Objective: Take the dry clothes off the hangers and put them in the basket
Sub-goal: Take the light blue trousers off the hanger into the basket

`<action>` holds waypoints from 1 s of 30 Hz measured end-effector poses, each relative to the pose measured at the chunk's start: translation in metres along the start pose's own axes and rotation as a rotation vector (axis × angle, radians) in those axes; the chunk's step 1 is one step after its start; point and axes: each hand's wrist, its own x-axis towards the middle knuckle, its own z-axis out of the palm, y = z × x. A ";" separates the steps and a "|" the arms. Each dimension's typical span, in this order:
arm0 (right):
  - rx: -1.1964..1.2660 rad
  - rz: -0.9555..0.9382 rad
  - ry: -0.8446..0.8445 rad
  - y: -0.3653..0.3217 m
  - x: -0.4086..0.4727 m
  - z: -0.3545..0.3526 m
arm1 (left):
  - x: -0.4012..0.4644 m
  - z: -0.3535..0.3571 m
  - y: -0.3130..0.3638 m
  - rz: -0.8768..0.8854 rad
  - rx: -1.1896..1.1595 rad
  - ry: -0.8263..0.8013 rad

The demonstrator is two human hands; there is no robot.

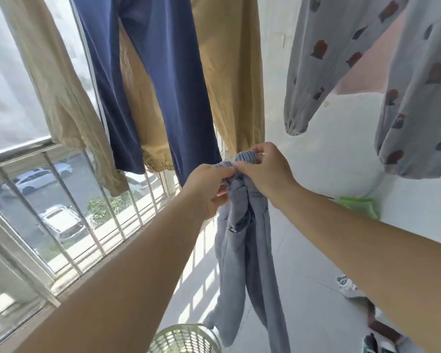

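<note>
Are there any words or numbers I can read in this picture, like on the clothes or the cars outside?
None can be read.
Patterned pajamas: only dark red picture patches, no letters.
Light blue pants held by both hands: a small tag, too blurred to read.
Parked cars outside: plates too small to read.

There was a single view, a wide-angle camera worn on the person's head. It looked forward and slightly down along both outstretched forearms, so the left hand (209,189) and right hand (262,169) sat near the middle of the frame, close to the lens. The barred window (61,212) ran along the left edge, the white wall (341,149) stood on the right, and hanging garments filled the top. The basket (186,338) rim showed at the bottom edge. Straight lines bowed toward the edges.
</note>
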 end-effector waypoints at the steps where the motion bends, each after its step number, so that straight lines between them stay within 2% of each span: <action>1: 0.029 0.002 -0.033 -0.002 0.000 0.007 | -0.002 -0.003 0.001 0.028 -0.001 -0.005; 3: 0.106 0.009 -0.136 -0.004 -0.002 0.014 | -0.005 -0.010 0.002 0.053 -0.055 -0.009; 6: 0.095 -0.057 -0.317 -0.004 -0.001 0.019 | -0.007 -0.025 0.005 0.036 -0.163 -0.010; 8: 0.053 -0.105 -0.336 -0.002 0.002 0.022 | -0.007 -0.035 0.005 0.054 -0.134 -0.012; 9: 0.032 -0.119 -0.320 -0.003 0.004 0.024 | -0.006 -0.040 0.004 0.086 -0.043 0.001; 10: 0.010 -0.128 -0.306 -0.005 0.005 0.026 | -0.002 -0.048 0.003 0.157 0.137 0.037; 13: 0.040 -0.145 -0.338 -0.013 0.005 0.034 | 0.013 -0.075 -0.003 0.445 0.925 0.222; 15: 0.104 -0.150 -0.392 -0.018 0.004 0.038 | 0.021 -0.094 -0.006 0.450 1.283 0.235; 16: 0.121 -0.152 -0.422 -0.021 0.004 0.039 | 0.023 -0.103 -0.006 0.410 1.356 0.186; 18: 0.129 -0.152 -0.482 -0.023 0.005 0.044 | 0.028 -0.120 -0.004 0.357 1.324 0.050; 20: 0.134 -0.142 -0.517 -0.022 0.006 0.050 | 0.028 -0.130 -0.002 0.376 1.243 -0.057; 24: -0.001 -0.128 -0.581 -0.013 0.007 0.069 | 0.024 -0.144 -0.004 0.349 1.204 -0.100; 27: -0.195 -0.087 -0.676 -0.004 0.006 0.083 | 0.022 -0.156 -0.014 0.314 1.274 -0.149; 30: -0.233 -0.062 -0.740 0.003 -0.003 0.100 | 0.017 -0.172 -0.029 0.269 1.331 -0.188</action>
